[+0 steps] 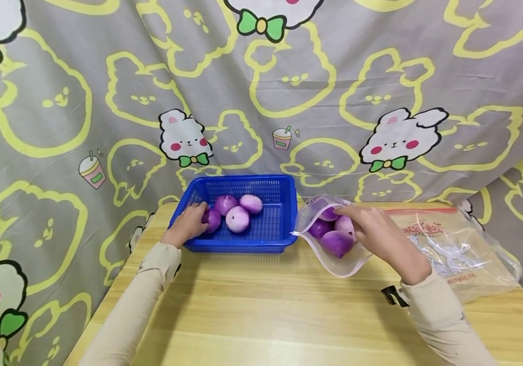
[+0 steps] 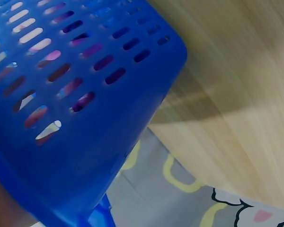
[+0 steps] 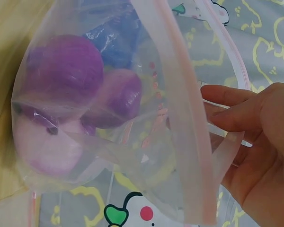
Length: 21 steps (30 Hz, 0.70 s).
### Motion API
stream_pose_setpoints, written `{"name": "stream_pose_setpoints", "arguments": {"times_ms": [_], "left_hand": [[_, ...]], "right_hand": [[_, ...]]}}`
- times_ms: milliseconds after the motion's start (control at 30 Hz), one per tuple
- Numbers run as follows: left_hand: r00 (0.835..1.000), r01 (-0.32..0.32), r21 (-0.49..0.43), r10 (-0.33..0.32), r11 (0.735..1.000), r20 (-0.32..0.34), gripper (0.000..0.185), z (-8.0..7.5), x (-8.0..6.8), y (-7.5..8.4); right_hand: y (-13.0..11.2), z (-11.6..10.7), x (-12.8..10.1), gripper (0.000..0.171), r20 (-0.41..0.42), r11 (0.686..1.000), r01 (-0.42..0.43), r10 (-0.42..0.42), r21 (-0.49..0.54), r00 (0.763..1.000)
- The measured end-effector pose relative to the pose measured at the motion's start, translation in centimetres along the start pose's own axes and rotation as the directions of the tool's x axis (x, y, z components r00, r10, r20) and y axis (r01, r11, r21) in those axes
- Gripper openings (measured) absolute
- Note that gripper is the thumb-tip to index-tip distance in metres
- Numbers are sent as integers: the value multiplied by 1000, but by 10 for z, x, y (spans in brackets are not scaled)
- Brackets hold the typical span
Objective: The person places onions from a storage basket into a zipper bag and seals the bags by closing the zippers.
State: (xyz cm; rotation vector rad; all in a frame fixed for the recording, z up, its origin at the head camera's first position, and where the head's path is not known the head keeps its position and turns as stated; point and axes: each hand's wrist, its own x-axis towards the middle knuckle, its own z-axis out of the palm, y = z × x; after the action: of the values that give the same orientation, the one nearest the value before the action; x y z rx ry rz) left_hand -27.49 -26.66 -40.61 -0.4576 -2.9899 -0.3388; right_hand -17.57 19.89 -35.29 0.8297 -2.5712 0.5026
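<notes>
My left hand (image 1: 189,223) reaches over the left end of the blue basket (image 1: 239,249), its fingers curled against a purple onion (image 1: 213,220). Beside that lie another purple onion (image 1: 226,204) and two paler ones, the nearer pale onion (image 1: 237,219) showing its round end. In the left wrist view the basket wall (image 2: 99,137) hides the fingers. My right hand (image 1: 380,236) pinches the rim of a clear zip bag (image 1: 341,269), holding its mouth open. Several onions sit inside, among them a dark onion (image 1: 337,243); the right wrist view shows a pale onion (image 3: 47,149) through the plastic.
A flat, clear printed bag (image 1: 453,254) with a red top edge lies at the right of the wooden table (image 1: 261,305). Behind the table hangs a grey patterned cloth (image 1: 229,91). The zip bag stands close against the basket's right side.
</notes>
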Motion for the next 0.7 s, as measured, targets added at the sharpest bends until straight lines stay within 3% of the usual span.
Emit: {"name": "stream_pose_setpoints", "arguments": {"times_ms": [267,467,700], "left_hand": [[999,-35,-18,35,999,1,43,5,4,-3],[995,-82,84,86,993,-48,44,2,-1,0],[976,-141,172,166,975,-138,47,-13,-9,14]], "right_hand": [[1,2,-1,38,-12,1000,-4,4,2,1000],[0,1,-2,38,5,1000,-10,10,1,1000],[0,-1,-1,40,35,1000,-29,29,1,999]]}}
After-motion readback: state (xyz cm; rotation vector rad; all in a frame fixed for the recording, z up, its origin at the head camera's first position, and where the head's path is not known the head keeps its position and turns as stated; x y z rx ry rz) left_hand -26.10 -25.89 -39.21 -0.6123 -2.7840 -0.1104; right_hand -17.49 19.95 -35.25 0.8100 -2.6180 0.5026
